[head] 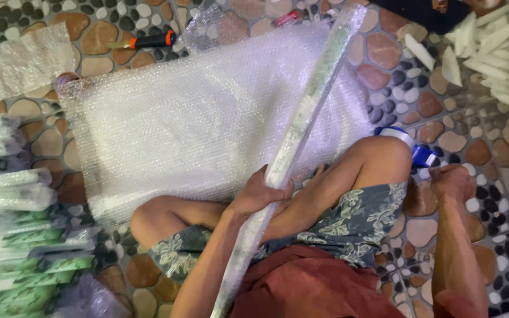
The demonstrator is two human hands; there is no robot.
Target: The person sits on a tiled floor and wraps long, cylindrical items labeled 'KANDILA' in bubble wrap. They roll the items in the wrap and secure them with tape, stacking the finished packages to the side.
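My left hand grips a long thin green item wrapped in bubble wrap, held slanted from my lap up toward the top right. My right hand reaches right to the floor beside my knee, touching a blue and white tape dispenser that is partly hidden behind the knee; whether the fingers hold it I cannot tell. A large sheet of bubble wrap lies spread on the pebble-pattern floor in front of my crossed legs.
A stack of wrapped long green items lies at the left. An orange-handled cutter rests on the floor at top left. White foam strips are piled at top right. Another bubble wrap piece lies top left.
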